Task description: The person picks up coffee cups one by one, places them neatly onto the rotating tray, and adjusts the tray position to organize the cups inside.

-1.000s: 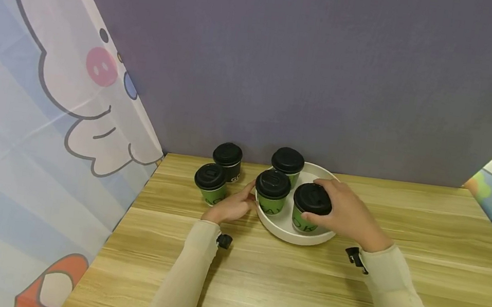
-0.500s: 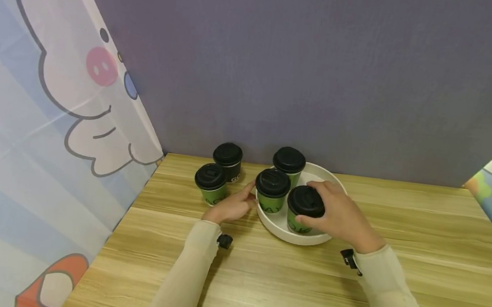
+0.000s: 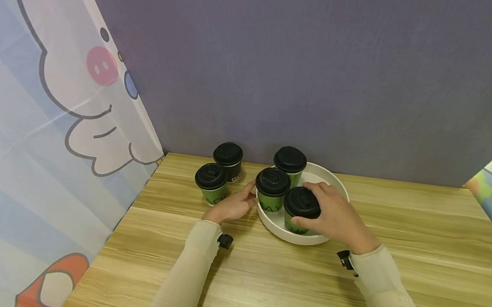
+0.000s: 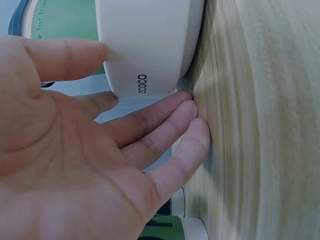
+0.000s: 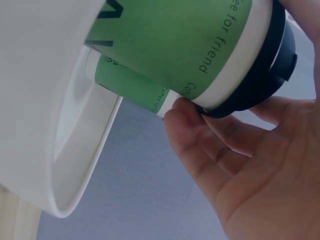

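Observation:
My right hand holds a green paper coffee cup with a black lid, upright at the front of a round white tray. In the right wrist view, fingers curl round the cup just under its lid. Two similar green cups share the tray: one on the left, one at the back. At the tray's left side rests my left hand. In the left wrist view, its thumb and relaxed fingers lie against the tray's outer wall, fingertips near the tabletop.
Left of the tray stand a green lidded cup and, behind it, a black lidded cup. A grey wall panel rises at the back edge of the wooden table. A printed cloth hangs on the left.
My right hand has shifted the cup it holds left, closer to the left cup in the tray. The left hand stays in place at the tray's side.

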The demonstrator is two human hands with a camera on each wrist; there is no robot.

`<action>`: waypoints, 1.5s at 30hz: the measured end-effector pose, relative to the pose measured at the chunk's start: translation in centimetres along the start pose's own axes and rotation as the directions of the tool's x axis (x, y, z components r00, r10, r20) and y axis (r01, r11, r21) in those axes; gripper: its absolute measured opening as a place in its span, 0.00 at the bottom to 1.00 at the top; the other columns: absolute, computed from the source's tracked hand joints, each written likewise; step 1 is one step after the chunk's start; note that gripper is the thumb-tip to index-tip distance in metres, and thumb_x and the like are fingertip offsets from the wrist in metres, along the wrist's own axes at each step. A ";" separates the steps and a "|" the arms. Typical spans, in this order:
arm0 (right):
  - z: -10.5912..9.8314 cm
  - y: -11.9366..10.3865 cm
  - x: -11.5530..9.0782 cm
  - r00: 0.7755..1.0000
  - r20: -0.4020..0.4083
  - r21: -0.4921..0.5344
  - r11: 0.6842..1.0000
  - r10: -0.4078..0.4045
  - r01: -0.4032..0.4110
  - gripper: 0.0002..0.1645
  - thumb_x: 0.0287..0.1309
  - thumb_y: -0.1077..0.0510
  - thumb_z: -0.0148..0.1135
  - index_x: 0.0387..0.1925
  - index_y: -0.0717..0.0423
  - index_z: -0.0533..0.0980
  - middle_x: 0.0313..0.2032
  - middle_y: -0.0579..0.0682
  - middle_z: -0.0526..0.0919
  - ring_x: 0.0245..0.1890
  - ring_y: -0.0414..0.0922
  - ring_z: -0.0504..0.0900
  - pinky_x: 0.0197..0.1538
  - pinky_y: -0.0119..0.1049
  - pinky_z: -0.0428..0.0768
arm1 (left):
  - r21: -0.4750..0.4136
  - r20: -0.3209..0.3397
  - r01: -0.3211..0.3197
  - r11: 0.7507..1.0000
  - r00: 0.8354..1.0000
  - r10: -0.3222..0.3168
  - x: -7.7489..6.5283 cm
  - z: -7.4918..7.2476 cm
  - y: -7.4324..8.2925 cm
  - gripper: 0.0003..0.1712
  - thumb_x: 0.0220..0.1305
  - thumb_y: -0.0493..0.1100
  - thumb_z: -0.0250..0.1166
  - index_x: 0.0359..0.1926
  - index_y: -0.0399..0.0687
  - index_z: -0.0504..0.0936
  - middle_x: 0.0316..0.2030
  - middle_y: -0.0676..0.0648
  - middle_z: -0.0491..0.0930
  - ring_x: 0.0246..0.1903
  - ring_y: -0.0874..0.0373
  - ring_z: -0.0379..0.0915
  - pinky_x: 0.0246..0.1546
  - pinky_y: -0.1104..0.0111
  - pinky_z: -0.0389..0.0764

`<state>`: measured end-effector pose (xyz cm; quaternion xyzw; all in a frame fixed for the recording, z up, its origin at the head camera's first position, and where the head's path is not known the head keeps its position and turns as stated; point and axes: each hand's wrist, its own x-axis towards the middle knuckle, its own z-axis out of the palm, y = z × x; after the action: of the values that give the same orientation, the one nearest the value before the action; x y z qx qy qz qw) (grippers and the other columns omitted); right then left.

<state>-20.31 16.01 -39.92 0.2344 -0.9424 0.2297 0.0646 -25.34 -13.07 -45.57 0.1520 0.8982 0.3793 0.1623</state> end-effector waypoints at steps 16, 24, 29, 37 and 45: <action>0.3 0.0 0.1 1.000 0.007 0.033 0.999 0.009 -0.009 0.55 0.49 0.34 0.78 0.70 0.58 0.69 0.64 0.61 0.75 0.62 0.61 0.75 0.59 0.61 0.76 | 0.025 0.002 -0.052 0.998 0.999 0.052 0.0 -0.1 0.0 0.40 0.77 0.49 0.48 0.83 0.57 0.43 0.64 0.41 0.79 0.65 0.48 0.74 0.69 0.53 0.71; 0.7 -0.2 0.1 1.000 0.000 0.042 0.999 0.012 -0.012 0.54 0.48 0.34 0.78 0.69 0.58 0.69 0.64 0.60 0.75 0.61 0.60 0.75 0.59 0.60 0.76 | -0.005 0.061 0.004 1.000 0.998 -0.004 -0.1 -0.1 -0.1 0.61 0.63 0.62 0.66 0.83 0.64 0.35 0.68 0.43 0.73 0.69 0.49 0.70 0.69 0.52 0.70; 0.9 -0.3 0.1 1.000 -0.007 0.055 0.998 0.009 -0.008 0.53 0.48 0.36 0.79 0.69 0.58 0.69 0.63 0.60 0.75 0.61 0.60 0.75 0.59 0.60 0.76 | 0.016 0.070 0.015 1.000 0.997 -0.017 0.0 0.2 0.1 0.71 0.55 0.70 0.73 0.83 0.64 0.33 0.72 0.44 0.68 0.71 0.50 0.66 0.71 0.51 0.67; 1.3 -0.6 0.2 1.000 -0.019 0.064 0.998 0.003 -0.002 0.54 0.50 0.34 0.77 0.69 0.61 0.68 0.62 0.61 0.74 0.59 0.59 0.76 0.58 0.59 0.78 | 0.086 0.053 0.067 0.994 0.996 -0.072 -0.2 0.5 0.8 0.75 0.50 0.76 0.72 0.82 0.67 0.29 0.77 0.44 0.61 0.76 0.44 0.57 0.73 0.47 0.63; 1.6 -0.9 0.1 1.000 -0.029 0.041 0.999 0.001 0.000 0.56 0.52 0.32 0.74 0.70 0.62 0.66 0.62 0.62 0.74 0.58 0.59 0.77 0.56 0.58 0.79 | 0.096 0.034 0.078 0.992 0.996 -0.082 -0.1 0.8 0.9 0.76 0.49 0.77 0.72 0.82 0.69 0.29 0.80 0.42 0.52 0.77 0.41 0.54 0.73 0.44 0.63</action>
<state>-20.00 14.48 -40.97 0.2320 -0.9365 0.2523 0.0733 -24.83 -12.03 -45.42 0.1307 0.9173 0.3265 0.1869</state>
